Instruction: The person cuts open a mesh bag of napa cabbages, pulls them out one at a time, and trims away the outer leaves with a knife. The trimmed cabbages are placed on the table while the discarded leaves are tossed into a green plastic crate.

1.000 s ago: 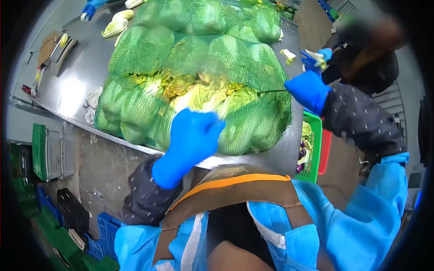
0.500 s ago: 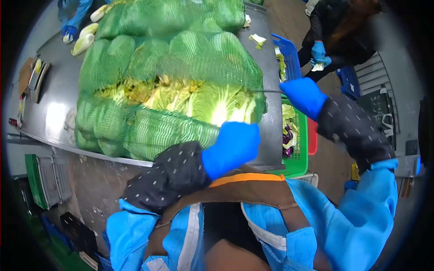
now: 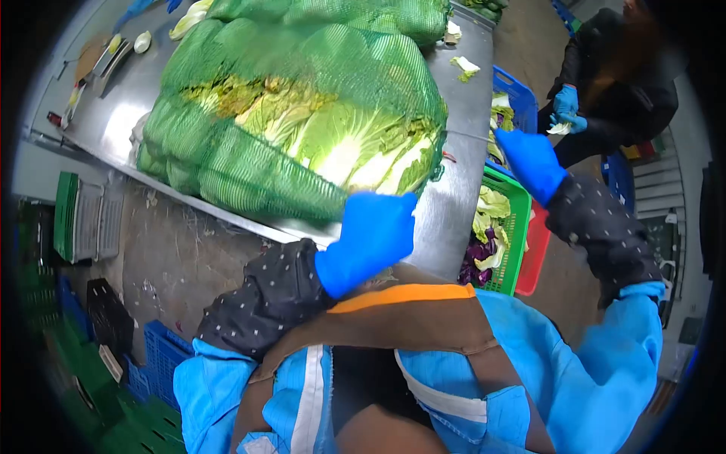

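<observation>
left hand (image 3: 367, 236): blue-gloved; grip pressed together in a fist at the lower edge of the opening in the green mesh bag (image 3: 249, 172); the edge of the mesh runs to this fist, and the grip pinches it; right hand (image 3: 532, 163): blue-gloved; grip closed, raised past the right edge of the counter (image 3: 452, 219), well apart from the left; it holds one end of a thin strand (image 3: 467, 136), which reaches across to the bag's right side; the bag lies on the counter in front of the person; leafy cabbages (image 3: 354, 144) show bare in its opening, just beyond the left fist; a green crate (image 3: 521, 223) with leaf scraps stands beside the counter, below the right hand.

hidden or unclear: the fingertips of both hands are turned out of sight; whether the strand is a cord or a tool cannot be told; the upper part of the bag is blurred; a second mesh bag (image 3: 333, 10) is cut off at the top; a blue crate (image 3: 523, 97) is partly covered by the right hand; the co-worker (image 3: 631, 94) at the right is dim and blurred.
</observation>
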Demonstrator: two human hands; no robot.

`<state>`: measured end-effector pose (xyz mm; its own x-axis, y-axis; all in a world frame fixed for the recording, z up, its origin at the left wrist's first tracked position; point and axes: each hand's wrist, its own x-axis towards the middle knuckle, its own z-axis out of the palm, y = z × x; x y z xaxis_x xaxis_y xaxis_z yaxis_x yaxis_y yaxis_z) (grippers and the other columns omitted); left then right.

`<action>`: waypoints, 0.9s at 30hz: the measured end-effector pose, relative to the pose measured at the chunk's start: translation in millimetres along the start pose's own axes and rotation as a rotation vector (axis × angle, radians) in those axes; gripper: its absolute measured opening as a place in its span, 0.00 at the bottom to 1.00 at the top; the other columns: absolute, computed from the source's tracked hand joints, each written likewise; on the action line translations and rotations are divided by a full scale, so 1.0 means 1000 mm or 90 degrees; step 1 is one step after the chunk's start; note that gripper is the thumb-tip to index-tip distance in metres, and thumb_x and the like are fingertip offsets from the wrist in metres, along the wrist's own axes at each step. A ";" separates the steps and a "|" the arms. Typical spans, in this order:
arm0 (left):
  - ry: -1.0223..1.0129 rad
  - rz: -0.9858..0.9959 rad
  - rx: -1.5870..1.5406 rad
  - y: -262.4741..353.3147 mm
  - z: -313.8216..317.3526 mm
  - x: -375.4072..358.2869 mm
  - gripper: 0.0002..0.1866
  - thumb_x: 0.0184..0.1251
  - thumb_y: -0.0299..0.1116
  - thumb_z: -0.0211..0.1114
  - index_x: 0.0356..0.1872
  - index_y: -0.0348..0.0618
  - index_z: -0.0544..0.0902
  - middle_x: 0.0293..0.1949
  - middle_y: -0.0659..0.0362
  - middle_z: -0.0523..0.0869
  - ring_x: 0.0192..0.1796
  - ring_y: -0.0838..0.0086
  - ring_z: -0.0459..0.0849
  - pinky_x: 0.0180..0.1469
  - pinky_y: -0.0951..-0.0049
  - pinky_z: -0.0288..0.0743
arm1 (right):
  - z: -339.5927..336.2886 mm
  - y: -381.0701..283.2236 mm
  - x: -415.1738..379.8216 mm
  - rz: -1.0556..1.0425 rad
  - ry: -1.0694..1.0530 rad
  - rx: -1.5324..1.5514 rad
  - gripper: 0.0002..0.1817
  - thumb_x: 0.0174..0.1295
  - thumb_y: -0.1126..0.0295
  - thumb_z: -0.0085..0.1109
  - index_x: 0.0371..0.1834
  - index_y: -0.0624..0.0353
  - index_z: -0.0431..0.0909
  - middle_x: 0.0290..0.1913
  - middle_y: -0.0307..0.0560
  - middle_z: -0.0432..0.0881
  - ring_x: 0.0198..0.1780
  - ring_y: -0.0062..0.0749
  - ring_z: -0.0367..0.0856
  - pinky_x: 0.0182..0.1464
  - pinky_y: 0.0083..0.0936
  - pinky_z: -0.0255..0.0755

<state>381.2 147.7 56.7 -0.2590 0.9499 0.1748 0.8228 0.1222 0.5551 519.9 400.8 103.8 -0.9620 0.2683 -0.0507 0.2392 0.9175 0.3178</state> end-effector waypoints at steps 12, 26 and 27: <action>0.061 -0.069 0.099 -0.018 0.032 -0.045 0.08 0.47 0.36 0.64 0.24 0.44 0.76 0.18 0.52 0.78 0.25 0.54 0.78 0.33 0.59 0.71 | 0.022 0.008 -0.036 -0.058 0.140 0.112 0.06 0.54 0.70 0.51 0.34 0.56 0.72 0.26 0.55 0.77 0.29 0.50 0.78 0.28 0.41 0.69; 0.164 0.009 0.230 -0.067 -0.030 -0.095 0.10 0.46 0.41 0.63 0.21 0.46 0.77 0.23 0.58 0.76 0.34 0.62 0.74 0.45 0.65 0.65 | -0.015 -0.115 -0.019 -0.280 -0.062 0.297 0.07 0.50 0.69 0.52 0.32 0.55 0.71 0.22 0.55 0.77 0.26 0.52 0.78 0.26 0.45 0.69; 0.159 0.011 0.274 -0.065 -0.027 -0.094 0.09 0.44 0.39 0.63 0.20 0.46 0.76 0.23 0.59 0.76 0.34 0.63 0.74 0.45 0.65 0.65 | -0.021 -0.115 -0.019 -0.295 -0.050 0.281 0.07 0.50 0.69 0.52 0.32 0.55 0.70 0.21 0.54 0.76 0.25 0.51 0.78 0.25 0.45 0.69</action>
<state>338.0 42.6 26.3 -0.3129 0.8618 0.3992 0.9488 0.2645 0.1726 507.5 283.9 87.8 -0.9700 -0.1795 -0.1642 -0.1509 0.9734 -0.1724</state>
